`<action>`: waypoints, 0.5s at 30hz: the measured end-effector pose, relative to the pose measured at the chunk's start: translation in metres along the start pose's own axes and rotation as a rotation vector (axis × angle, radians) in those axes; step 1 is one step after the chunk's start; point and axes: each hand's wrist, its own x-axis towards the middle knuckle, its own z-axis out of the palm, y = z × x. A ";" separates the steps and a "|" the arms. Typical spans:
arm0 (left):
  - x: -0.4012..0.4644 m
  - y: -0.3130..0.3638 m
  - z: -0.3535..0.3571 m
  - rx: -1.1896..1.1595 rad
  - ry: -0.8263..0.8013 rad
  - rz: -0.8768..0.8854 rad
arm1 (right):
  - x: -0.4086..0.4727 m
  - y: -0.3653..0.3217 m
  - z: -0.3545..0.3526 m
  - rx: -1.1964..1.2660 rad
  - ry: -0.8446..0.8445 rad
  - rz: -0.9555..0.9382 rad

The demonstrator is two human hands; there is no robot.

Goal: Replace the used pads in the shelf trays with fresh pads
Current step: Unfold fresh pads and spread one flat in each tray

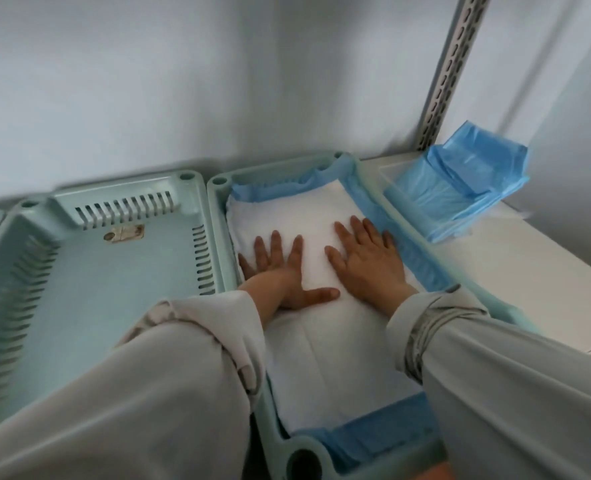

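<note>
Sleeves [148,393] nearest; left hand [280,271] and right hand [367,261], fingers flat, are pressing pad [322,358] to seat it in right tray [301,459]; left tray [114,271] bare; spares [460,195] at shelf [529,289] corner.

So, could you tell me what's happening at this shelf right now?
A person is lining a tray with a fresh pad. The left hand and the right hand both lie flat on its white middle, pressing it down, while its blue edges ride up the tray's walls. The tray to the left has no pad in it. A stack of folded pads sits on the shelf to the right.
</note>
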 end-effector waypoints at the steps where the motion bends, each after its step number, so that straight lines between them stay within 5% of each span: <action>1: 0.001 0.000 -0.001 0.001 -0.002 0.002 | 0.002 -0.001 -0.001 0.007 -0.010 0.005; 6: -0.012 0.012 -0.011 0.024 -0.037 -0.046 | 0.011 0.003 -0.030 -0.047 -0.288 -0.020; 15: -0.081 0.033 0.005 0.196 -0.196 0.081 | -0.088 0.005 -0.040 -0.017 -0.429 0.111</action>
